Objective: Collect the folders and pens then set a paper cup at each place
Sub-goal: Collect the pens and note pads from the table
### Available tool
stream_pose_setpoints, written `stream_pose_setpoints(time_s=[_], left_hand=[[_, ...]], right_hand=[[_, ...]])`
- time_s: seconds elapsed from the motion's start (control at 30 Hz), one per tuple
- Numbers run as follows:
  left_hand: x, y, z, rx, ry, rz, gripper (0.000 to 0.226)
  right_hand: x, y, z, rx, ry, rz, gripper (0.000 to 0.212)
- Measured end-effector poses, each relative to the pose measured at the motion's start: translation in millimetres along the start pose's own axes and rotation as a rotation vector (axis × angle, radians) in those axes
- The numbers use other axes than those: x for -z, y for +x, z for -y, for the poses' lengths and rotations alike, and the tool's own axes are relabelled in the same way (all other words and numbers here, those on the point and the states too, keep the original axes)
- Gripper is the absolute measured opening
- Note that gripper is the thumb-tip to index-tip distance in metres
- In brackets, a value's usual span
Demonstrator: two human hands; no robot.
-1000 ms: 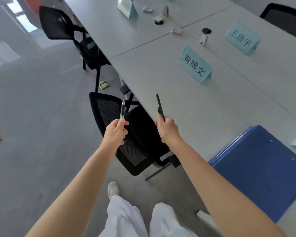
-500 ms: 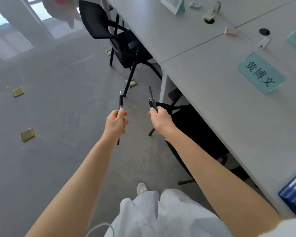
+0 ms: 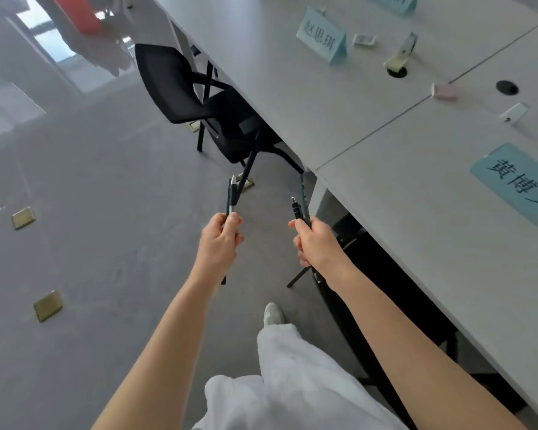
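My left hand (image 3: 220,240) grips one dark pen (image 3: 231,197) that sticks up out of the fist, its lower end showing below the hand. Two dark pens (image 3: 300,203) stand upright in my right hand (image 3: 314,243), which grips them just off the edge of the long grey table (image 3: 385,169). Both hands are held out over the floor, left of the table. No folder and no paper cup is in view.
Teal name cards (image 3: 516,184) (image 3: 322,37) stand on the table, with small clips and cable holes behind them. A black chair (image 3: 196,97) is tucked under the table ahead, another black chair (image 3: 370,274) sits right below my right arm. Brass floor boxes (image 3: 48,305) dot the grey floor.
I have walked on along the table: the blue folder has left the view, the far chair and a further name card have come closer. Both hands still hold their pens.
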State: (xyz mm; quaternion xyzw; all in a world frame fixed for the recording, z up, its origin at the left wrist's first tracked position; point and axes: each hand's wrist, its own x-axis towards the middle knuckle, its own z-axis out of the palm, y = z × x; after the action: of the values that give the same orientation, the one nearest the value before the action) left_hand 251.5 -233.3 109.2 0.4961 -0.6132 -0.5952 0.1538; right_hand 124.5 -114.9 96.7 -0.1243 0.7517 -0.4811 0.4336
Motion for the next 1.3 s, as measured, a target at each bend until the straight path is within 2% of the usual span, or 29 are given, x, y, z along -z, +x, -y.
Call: stream_pose_setpoints(time_s=[0.17,0.3,0.63,0.7,0.83,1.1,1.23,1.3], left_hand=[[3.2,69.7,-37.4,-0.007,0.028,0.036,0.023],[-2.8,128.8,-67.4,-0.008,0.041,0.118,0.021],[-40.9,307.0,-144.6,0.059,0.121,0.321,0.017],[-50.2,337.8,-163.2,0.066,0.169,0.355,0.016],[-80.8,385.8,-202.6,0.002,0.201,0.533,0.016],[-206.6,441.8,-256.7,-0.106,0.383,0.814,0.017],[-291.5,467.3,-271.0,-0.138,0.561,0.891,0.015],[-333.1,481.0,-277.1,-0.149,0.651,0.883,0.012]], right_hand=[[5.5,63.4,49.3,-0.014,0.011,-0.032,0.025],[18.6,111.8,88.5,-0.037,0.137,-0.097,0.019],[50.3,236.8,185.9,-0.038,0.215,-0.366,0.018],[57.5,255.5,200.1,-0.040,0.231,-0.425,0.011],[77.2,288.5,212.0,-0.062,0.281,-0.540,0.010],[158.7,338.9,198.0,-0.156,0.376,-0.722,0.010],[223.3,366.3,185.0,-0.203,0.375,-0.788,0.005],[257.8,382.5,177.3,-0.253,0.336,-0.829,0.013]])
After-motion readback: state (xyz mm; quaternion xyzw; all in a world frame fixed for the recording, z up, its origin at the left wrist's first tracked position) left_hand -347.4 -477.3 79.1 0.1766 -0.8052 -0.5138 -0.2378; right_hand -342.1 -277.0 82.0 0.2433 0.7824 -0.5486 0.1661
